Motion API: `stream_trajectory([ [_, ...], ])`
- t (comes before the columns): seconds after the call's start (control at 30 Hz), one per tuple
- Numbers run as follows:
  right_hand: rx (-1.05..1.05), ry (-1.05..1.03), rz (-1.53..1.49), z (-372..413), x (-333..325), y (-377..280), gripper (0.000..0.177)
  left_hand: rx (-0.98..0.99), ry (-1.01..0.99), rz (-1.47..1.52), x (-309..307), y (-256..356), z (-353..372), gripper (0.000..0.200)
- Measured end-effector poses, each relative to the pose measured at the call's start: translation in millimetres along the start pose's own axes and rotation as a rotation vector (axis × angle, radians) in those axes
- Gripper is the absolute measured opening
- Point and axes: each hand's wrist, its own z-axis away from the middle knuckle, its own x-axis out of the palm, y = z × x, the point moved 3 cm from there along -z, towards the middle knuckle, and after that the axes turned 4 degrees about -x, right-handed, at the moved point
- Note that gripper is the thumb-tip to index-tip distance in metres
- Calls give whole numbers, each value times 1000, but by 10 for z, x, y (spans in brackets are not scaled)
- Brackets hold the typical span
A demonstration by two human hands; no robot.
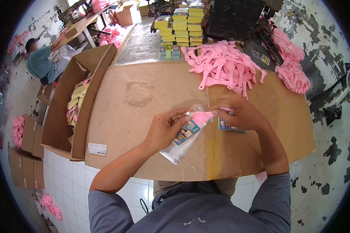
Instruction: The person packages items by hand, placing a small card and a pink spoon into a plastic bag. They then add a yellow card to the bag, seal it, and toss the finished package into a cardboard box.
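My left hand [164,129] pinches a clear plastic bag [179,152], which slants over the cardboard-covered table. A small printed card [186,133] in blue and yellow lies along the bag by my fingers. At the bag's upper end is a pink scoop [199,117], its round bowl overlapping the plastic. The fingers of my right hand [243,112] are closed on the scoop's handle, partly hiding it. Under that hand, more printed cards [230,126] lie on the table. Beyond my hands spreads a big heap of pink scoops [225,66].
Stacks of printed cards [181,29] stand at the table's back. On the left, an open carton [62,132] holds filled packets [78,97]. Bundled pink scoops [293,73] sit at the far right. Another person [44,62] sits at the upper left. Cardboard [124,116] covers the tabletop.
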Motion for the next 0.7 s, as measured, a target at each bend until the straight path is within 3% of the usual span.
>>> stream_trajectory([
  [0.17, 37, -77, -23, -71, 89, -146, 26, 16, -29, -72, 45, -32, 7, 24],
  [0.27, -95, 71, -188, -152, 348, -243, 38, -1, -72, -84, 87, -21, 38, 24],
  [0.43, 4, -10, -1077, -201, 591, -307, 47, -34, -189, 87, 52, -1, 42, 26],
  [0.5, -68, 19, -952, -234, 432, -252, 46, -68, -229, 180, 4, 59, 45, 27],
  [0.57, -237, 67, -358, -242, 192, -338, 40, -103, -305, 218, -29, 29, 39, 28],
  [0.67, -220, -44, -287, -223, 201, -434, 22, -66, -315, 243, -5, 23, 56, 31],
  [0.7, -253, 37, -295, -222, 158, -488, 17, -38, -301, 244, 20, 30, 62, 32],
])
